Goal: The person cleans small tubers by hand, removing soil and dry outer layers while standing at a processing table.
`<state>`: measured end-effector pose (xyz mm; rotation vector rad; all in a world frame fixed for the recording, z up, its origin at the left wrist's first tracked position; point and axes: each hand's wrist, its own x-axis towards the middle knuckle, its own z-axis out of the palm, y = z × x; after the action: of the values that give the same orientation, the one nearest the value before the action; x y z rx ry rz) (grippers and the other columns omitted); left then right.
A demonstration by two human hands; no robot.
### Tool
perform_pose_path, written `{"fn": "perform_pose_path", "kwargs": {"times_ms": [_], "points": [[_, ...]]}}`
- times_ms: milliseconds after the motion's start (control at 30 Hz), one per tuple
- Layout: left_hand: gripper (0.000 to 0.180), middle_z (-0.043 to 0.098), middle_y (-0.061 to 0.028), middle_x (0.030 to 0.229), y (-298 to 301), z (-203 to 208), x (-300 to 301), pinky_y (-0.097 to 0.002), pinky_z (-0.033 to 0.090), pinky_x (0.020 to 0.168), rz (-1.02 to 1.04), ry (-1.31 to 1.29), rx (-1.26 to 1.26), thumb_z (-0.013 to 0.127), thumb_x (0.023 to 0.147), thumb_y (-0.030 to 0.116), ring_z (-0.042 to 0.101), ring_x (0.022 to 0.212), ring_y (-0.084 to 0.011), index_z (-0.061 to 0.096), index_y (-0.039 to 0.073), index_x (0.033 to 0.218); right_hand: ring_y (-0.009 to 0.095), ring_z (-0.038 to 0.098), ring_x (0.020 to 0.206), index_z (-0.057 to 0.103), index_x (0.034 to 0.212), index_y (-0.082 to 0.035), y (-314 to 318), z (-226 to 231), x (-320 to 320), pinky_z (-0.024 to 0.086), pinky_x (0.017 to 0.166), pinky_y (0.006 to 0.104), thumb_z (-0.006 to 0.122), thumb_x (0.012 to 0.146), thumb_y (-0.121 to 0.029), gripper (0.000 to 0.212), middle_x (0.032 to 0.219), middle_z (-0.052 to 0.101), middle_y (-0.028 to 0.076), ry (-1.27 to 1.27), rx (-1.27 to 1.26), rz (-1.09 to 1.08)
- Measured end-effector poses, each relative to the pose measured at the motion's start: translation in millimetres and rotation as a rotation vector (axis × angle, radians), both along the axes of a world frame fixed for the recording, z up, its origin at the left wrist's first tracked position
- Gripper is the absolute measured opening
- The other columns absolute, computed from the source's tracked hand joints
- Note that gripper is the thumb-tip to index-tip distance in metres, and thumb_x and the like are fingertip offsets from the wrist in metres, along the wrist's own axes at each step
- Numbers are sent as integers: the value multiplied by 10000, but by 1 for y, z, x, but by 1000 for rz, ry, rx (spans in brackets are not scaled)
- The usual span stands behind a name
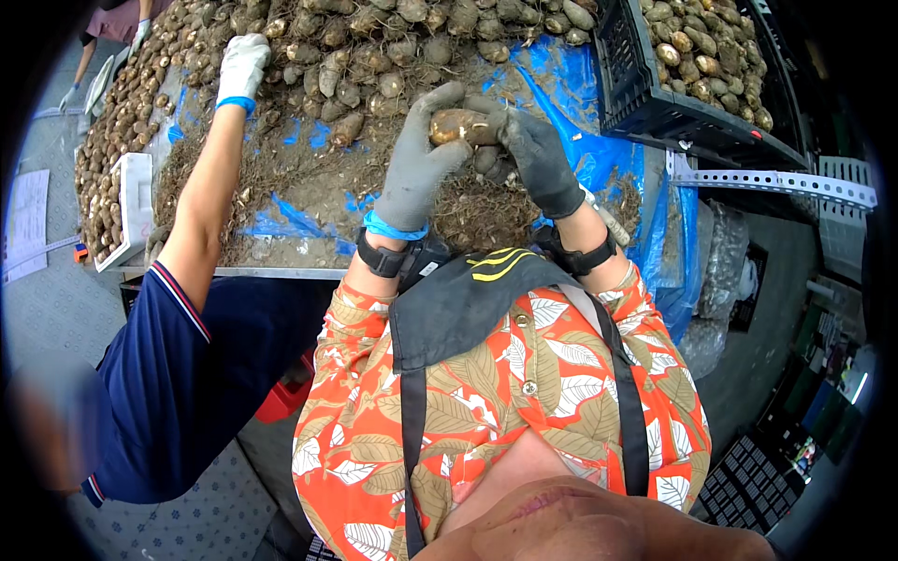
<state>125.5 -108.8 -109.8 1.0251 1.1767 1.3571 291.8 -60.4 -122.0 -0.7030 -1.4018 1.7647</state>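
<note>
A brown, oblong taro (pixel 458 127) with pale patches is held up over the table between both gloved hands. My left hand (pixel 418 168), in a light grey glove with a blue band at the wrist, curls its fingers and thumb round one end. At the other end, my right hand (pixel 540 154) in a darker grey glove grips it. Beneath them lie loose soil and root bits (pixel 482 213) on the table. A heap of rooty taros (pixel 398 51) spreads across the far side, just past my fingers.
To the left a co-worker's white-gloved hand (pixel 245 67) reaches into the heap. A black crate (pixel 645 110) full of taros stands at the far right, above a perforated metal strip (pixel 776 182). Torn blue sheeting (pixel 589 154) covers parts of the table. A white crate (pixel 137 201) sits at left.
</note>
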Motion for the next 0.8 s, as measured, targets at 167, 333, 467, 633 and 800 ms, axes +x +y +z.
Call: {"fn": "perform_pose_path", "kwargs": {"times_ms": [167,333,467,633,800], "points": [[505,570,-117,1183,18,4,36,-306,483,898,100,188,23,572,757,19,577,1057,-185,493,7,1255,208,627,938,641,1185,-79,19,9,29,497,794,354,578,870,-121,323,955,670,85,-396,514,-180],[468,589,-147,1171,20,18,55,-317,474,916,100,548,154,594,756,28,595,1066,-209,512,-1,1216,196,621,812,692,1007,-57,45,-2,36,487,728,347,547,896,-130,197,895,680,90,-370,479,-371],[465,581,-133,1204,21,7,56,-333,460,948,66,311,180,602,750,23,578,1100,-218,515,-11,1205,133,622,718,683,993,-17,73,-1,68,501,644,301,466,981,-243,313,852,684,63,-239,85,-209],[505,556,-132,1222,28,1,57,-328,447,970,25,170,145,585,770,39,555,1107,-208,481,-32,1259,235,647,805,677,1019,-62,52,31,66,516,750,355,626,851,-153,198,912,678,91,-381,642,-199],[464,591,-113,1132,24,8,68,-263,519,775,53,-75,-10,568,854,80,613,925,-155,464,-26,1293,297,595,978,707,902,-117,49,4,56,438,902,392,678,723,-131,182,1030,657,95,-318,940,-319]]}}
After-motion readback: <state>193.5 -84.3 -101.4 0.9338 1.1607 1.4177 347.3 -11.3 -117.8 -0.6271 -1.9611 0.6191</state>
